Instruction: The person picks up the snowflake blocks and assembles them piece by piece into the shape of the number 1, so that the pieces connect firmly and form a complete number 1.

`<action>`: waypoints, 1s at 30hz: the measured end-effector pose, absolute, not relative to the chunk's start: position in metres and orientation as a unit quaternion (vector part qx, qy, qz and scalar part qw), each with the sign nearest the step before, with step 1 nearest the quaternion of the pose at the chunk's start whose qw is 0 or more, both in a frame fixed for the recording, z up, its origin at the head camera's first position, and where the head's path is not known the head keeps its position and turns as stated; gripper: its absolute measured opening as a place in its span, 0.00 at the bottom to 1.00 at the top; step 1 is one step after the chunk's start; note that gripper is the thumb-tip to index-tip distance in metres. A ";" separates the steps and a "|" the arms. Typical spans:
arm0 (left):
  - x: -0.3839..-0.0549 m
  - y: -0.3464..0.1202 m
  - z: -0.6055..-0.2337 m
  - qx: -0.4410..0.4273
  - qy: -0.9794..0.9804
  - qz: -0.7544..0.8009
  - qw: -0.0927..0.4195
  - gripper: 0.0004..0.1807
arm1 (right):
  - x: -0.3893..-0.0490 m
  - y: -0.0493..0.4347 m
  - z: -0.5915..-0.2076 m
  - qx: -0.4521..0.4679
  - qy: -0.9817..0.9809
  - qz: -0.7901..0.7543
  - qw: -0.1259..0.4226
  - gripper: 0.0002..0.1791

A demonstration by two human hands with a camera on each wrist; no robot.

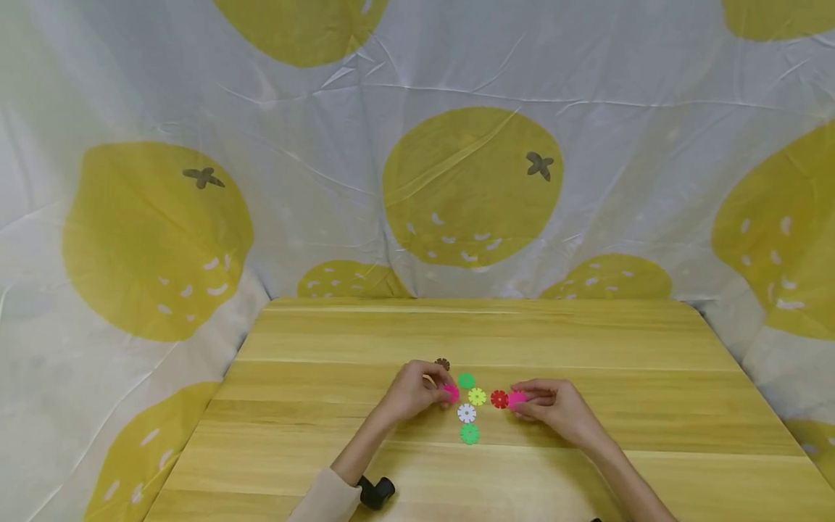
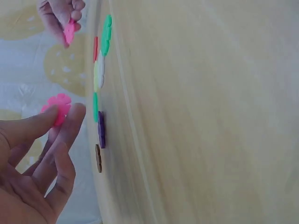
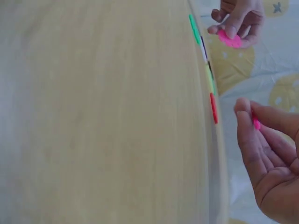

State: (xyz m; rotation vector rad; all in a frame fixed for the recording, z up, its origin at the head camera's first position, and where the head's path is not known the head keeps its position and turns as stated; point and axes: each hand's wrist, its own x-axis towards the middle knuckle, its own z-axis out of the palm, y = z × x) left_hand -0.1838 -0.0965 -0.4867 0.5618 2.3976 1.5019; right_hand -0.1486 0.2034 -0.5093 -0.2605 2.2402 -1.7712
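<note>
My left hand [image 1: 414,391] pinches a pink notched plastic disc [image 2: 58,108] between thumb and fingers, held above the table in the left wrist view. A second pink notched disc [image 1: 517,401] is between the thumb and fingers of my right hand [image 1: 566,412]; it overlaps a red disc [image 1: 499,399] in the head view. Between the hands lie a yellow disc [image 1: 477,396], a white disc [image 1: 466,413], a green disc [image 1: 466,380] farther back and another green disc [image 1: 470,433] nearer me. In the left wrist view a purple disc [image 2: 101,129] shows; the left hand hides it from the head view.
A brown disc [image 1: 443,363] lies just beyond the left hand. Everything rests on a wooden table [image 1: 626,341] with a white, lemon-printed cloth [image 1: 326,167] hanging behind it. A black device [image 1: 377,493] sits by the left sleeve [image 1: 329,499].
</note>
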 end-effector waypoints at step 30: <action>-0.159 -0.081 -0.481 0.224 0.803 0.551 0.039 0.04 | -0.139 0.154 -0.500 -0.085 0.688 -0.710 0.126 0.27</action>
